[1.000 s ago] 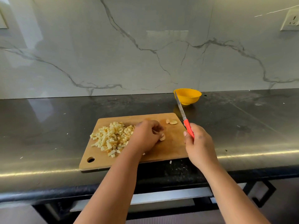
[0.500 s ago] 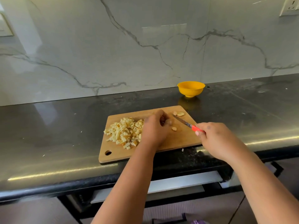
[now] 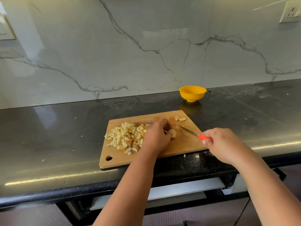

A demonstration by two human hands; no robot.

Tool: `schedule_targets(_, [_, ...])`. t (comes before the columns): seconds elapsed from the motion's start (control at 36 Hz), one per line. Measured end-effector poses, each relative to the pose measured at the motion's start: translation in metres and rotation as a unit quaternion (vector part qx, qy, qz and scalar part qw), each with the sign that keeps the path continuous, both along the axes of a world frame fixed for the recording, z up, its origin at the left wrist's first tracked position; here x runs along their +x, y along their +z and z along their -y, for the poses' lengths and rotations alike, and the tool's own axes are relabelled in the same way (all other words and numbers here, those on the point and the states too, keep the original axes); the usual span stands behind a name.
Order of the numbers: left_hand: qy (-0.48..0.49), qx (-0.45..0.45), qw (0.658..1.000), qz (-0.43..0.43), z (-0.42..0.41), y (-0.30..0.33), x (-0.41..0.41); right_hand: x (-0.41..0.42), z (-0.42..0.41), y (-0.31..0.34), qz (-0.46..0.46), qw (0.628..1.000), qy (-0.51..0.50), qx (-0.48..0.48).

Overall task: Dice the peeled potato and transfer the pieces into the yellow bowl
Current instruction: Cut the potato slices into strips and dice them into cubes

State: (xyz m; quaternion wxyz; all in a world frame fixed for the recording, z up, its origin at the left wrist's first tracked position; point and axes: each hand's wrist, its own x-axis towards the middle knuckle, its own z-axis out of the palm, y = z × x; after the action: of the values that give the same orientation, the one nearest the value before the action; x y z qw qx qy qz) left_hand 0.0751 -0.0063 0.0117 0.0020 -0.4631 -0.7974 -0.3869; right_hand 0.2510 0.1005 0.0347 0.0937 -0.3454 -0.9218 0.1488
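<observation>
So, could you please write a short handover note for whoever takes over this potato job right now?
Hands: left hand holds the last potato piece on the cutting board; right hand grips the red-handled knife, blade low over the board.
Things: diced pile on the board's left part, two scraps at its far right corner, yellow bowl on the counter behind.
Done: most dicing.
Left: dice the held piece, then move everything into the bowl; no pieces visible in it.

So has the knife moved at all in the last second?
Yes. The knife was held up with its blade pointing toward the yellow bowl; now the right hand has lowered it across the cutting board, tip pointing toward the left hand.
</observation>
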Motion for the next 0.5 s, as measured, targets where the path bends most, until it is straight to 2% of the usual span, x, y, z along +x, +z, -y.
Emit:
schedule_targets(0.17, [0.011,-0.027,0.997,-0.065,-0.002,-0.001,0.004,0.002,0.007,0.004,-0.096,0.995,0.031,-0.003])
schedule_targets(0.33, [0.017,-0.049,0.996,-0.074,0.004,-0.006,0.010,0.001,0.033,0.001,-0.105,0.991,-0.012,0.084])
schedule_targets(0.5, [0.031,-0.099,0.993,-0.058,0.001,-0.009,0.008,-0.006,0.061,-0.005,-0.098,0.992,-0.025,0.079])
